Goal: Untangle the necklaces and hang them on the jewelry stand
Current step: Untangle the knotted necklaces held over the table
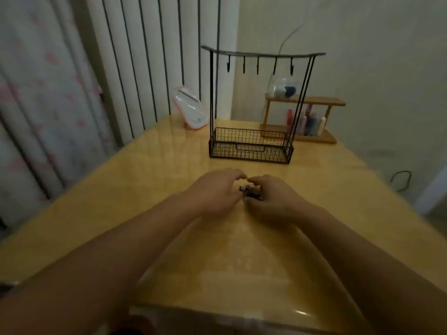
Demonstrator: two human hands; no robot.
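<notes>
A small dark tangle of necklaces lies on the yellow table between my two hands. My left hand curls over its left side, fingertips at the clump. My right hand cups its right side with the fingers closed around part of it. Most of the tangle is hidden by my fingers. Behind it, farther from me, stands the black wire jewelry stand, a basket base with a top bar carrying several bare hooks.
A pink-framed mirror leans at the table's far left. A wooden shelf with bottles and a glass bowl stands at the far right behind the stand. Curtains hang on the left; a cable lies on the floor at right.
</notes>
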